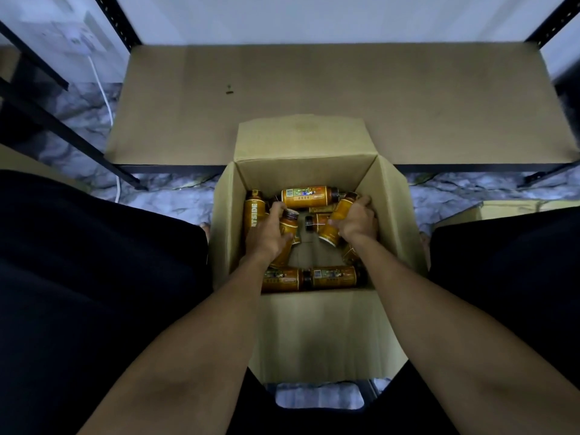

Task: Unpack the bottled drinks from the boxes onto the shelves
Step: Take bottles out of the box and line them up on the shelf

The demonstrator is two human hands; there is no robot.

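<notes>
An open cardboard box [317, 328] stands on the floor between my knees, with several amber bottled drinks lying loose inside. My left hand [266, 235] reaches in and grips one bottle [288, 229] whose dark cap points up and away. My right hand [357, 219] curls round another bottle [337, 216] that lies tilted at the box's right side. More bottles lie along the far wall [309, 196] and the near wall [332, 276]. The low shelf board [314, 83] behind the box carries no bottles.
Black metal shelf uprights [116, 22] frame the brown shelf board, and another rack [62, 133] stands at the left. A white cable [105, 98] runs down the left floor. A second cardboard box [514, 207] sits at the right. My dark-clothed legs flank the box.
</notes>
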